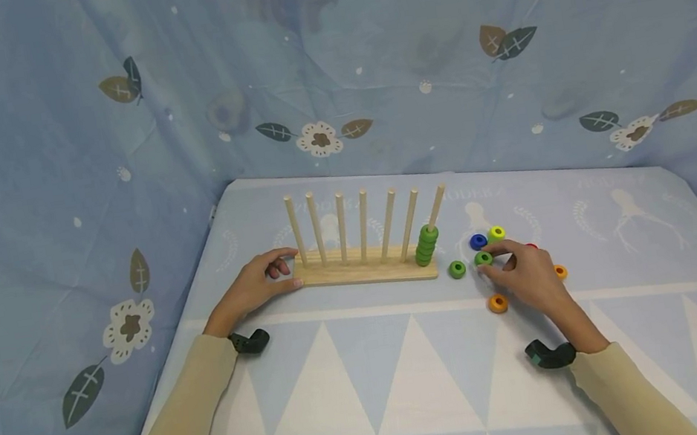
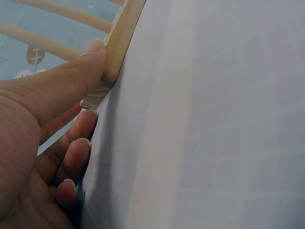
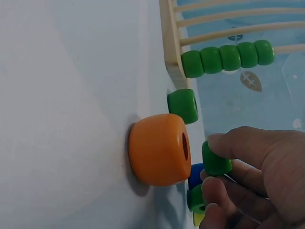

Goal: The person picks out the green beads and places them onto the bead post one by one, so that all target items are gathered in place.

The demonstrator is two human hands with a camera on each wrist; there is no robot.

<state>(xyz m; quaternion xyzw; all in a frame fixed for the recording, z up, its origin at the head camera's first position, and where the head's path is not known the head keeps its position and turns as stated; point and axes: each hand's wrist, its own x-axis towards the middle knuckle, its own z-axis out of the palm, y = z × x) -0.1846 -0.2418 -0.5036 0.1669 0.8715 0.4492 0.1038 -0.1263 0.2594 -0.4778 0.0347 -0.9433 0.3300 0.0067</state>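
A wooden peg stand point(image 1: 363, 271) has a row of several upright pegs, and green beads point(image 1: 427, 245) are stacked on its rightmost peg. My left hand point(image 1: 258, 282) grips the stand's left end, thumb along the front edge in the left wrist view and fingers round the end. To the right of the stand, my right hand point(image 1: 526, 273) pinches a green bead point(image 3: 217, 160) between thumb and fingers, off the table in the right wrist view. Between it and the stand lies a loose green bead point(image 1: 457, 270). An orange bead point(image 1: 498, 303) sits nearer the front.
Around the right hand lie a blue bead point(image 1: 478, 242), a yellow bead point(image 1: 496, 233), another green bead point(image 3: 196, 199), a partly hidden red bead point(image 1: 531, 246) and a second orange bead point(image 1: 561, 271). Patterned cloth point(image 1: 310, 50) hangs behind the table and on its left.
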